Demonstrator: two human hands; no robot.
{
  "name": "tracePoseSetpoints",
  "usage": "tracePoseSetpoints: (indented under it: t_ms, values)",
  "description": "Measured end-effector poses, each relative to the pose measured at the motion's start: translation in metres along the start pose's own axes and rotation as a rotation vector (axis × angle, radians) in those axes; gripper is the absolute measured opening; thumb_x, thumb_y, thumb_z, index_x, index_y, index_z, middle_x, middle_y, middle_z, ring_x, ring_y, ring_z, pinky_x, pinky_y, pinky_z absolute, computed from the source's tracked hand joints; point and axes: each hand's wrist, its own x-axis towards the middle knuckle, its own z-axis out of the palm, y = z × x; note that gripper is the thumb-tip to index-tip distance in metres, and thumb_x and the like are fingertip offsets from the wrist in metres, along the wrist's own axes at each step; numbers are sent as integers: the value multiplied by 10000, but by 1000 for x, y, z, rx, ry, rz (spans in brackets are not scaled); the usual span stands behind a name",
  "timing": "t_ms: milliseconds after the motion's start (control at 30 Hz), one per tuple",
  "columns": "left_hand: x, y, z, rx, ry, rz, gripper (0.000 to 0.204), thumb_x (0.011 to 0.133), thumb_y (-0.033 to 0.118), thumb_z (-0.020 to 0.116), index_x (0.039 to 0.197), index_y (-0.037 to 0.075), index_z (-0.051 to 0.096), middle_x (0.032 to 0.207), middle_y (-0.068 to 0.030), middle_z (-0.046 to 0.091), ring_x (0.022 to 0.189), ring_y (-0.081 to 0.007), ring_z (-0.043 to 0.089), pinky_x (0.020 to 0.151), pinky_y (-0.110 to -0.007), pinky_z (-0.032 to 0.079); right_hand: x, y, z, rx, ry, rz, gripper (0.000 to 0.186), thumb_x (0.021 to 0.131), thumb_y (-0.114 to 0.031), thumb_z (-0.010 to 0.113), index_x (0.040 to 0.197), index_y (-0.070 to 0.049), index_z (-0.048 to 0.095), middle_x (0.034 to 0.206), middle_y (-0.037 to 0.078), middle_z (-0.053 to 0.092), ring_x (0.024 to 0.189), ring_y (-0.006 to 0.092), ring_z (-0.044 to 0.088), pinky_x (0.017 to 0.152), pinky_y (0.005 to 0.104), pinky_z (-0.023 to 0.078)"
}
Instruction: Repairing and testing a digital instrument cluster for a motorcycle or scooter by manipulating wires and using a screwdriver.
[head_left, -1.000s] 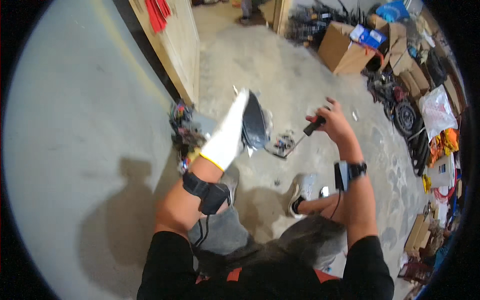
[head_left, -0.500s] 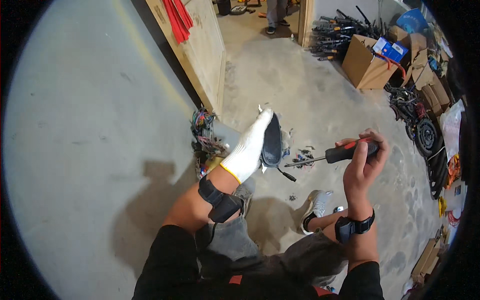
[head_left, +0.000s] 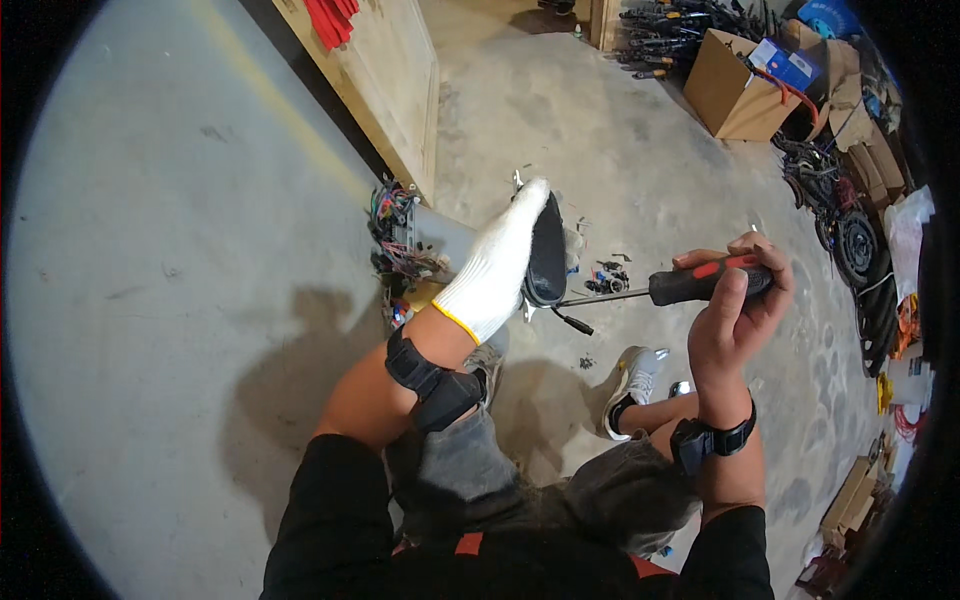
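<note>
My left hand [head_left: 495, 262], in a white knitted glove with a yellow cuff edge, is closed around a black oval housing [head_left: 547, 255]. A short black cable with a plug [head_left: 576, 324] hangs from the housing's lower end. My bare right hand [head_left: 738, 320] grips a screwdriver [head_left: 700, 284] by its thick black-and-red handle. Its metal shaft points left, with the tip at the housing's lower end. Whether the tip touches the housing I cannot tell. The glove hides the housing's left side and part of my fingers.
Beside my left forearm, coloured wires [head_left: 394, 222] spill around a grey container [head_left: 445, 238]. Small dark parts [head_left: 608, 277] lie on the floor beyond the screwdriver. A wooden door [head_left: 390, 85] stands ahead. Along the right are a cardboard box [head_left: 738, 92], a wheel [head_left: 857, 246] and piled clutter.
The screwdriver tip has come left and up, closing on the housing's lower end. My left hand keeps its hold on the housing. The whole view has shifted slightly downward.
</note>
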Motion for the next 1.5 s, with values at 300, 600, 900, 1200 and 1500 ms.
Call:
tracePoseSetpoints:
  t_ms: [300, 600, 900, 1200, 1500]
  values:
    - [6, -4, -6, 13, -4, -20, 344, 964, 519, 587, 982, 176, 613, 792, -82, 690, 591, -158, 627, 491, -282, 483, 0, -3, -9, -89, -135, 7, 364, 1018, -132, 519, 1345, -65, 372, 1142, 149, 471, 878, 345, 687, 760, 459, 589]
    - [11, -7, -25, 165, 182, 43, 425, 944, 536, 606, 1041, 123, 618, 774, -89, 687, 611, -171, 632, 534, -305, 497, 7, -30, -12, -478, -226, 578, 248, 1005, -216, 564, 1034, 28, 591, 728, 84, 661, 610, 142, 634, 565, 296, 500]
    - [4, -3, -13, 192, 174, 72, 421, 953, 506, 600, 1098, 111, 592, 800, -103, 686, 603, -187, 622, 538, -312, 492, 13, -31, -31, -619, -401, 582, 225, 950, -218, 621, 971, 5, 604, 676, 114, 641, 574, 223, 627, 548, 340, 484]
    - [6, 0, -15, 96, 194, 40, 384, 949, 499, 609, 1013, 120, 605, 745, -93, 676, 586, -189, 623, 529, -312, 492, 11, -24, -26, -377, -420, 94, 326, 911, -180, 680, 1148, -5, 541, 990, 158, 686, 760, 266, 671, 680, 362, 530]
    - [3, -2, -11, 191, 205, 85, 381, 940, 504, 624, 997, 129, 599, 737, -67, 669, 592, -181, 623, 533, -309, 493, 14, -28, -39, -482, -422, 720, 291, 1001, -250, 573, 1142, 5, 561, 750, 123, 656, 594, 210, 630, 590, 340, 511]
